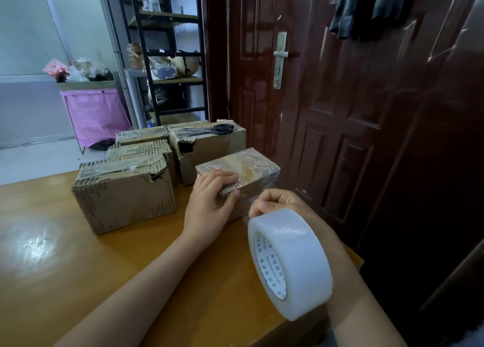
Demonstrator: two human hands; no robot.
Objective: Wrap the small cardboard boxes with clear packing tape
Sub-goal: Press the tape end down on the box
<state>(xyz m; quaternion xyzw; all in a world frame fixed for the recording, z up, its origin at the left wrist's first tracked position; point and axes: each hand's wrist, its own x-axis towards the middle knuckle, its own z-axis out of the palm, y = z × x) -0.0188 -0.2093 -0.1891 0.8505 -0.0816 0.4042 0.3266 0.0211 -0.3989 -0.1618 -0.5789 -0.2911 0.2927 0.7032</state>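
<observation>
Small box: the small cardboard box sits on the wooden tabletop, near its far right edge. It is shiny with clear tape on top.
Left hand: the left hand lies over the near end of the small box. The fingers rest flat on the top and the thumb presses on the front side. This grip is not clenched; it just holds the box down.
Right hand: the right hand is just beside the box, on its right. Its fingers are curled, and its grip is wrapped on the tape roll.
Tape roll: big, white and cloudy, with small print inside the ring. It is up off the tabletop, close to us. A clear strip goes from the roll to the front of the small box.
Other boxes: four bigger boxes stand behind and to the left. The nearest one has torn, wavy edges and tape on top.
Scissors: black scissors lie on top of the far box.
Door: a dark red door with a silver handle stands on the right.
Shelf: a black shelf stands at the back, with a pink bin to its left.
</observation>
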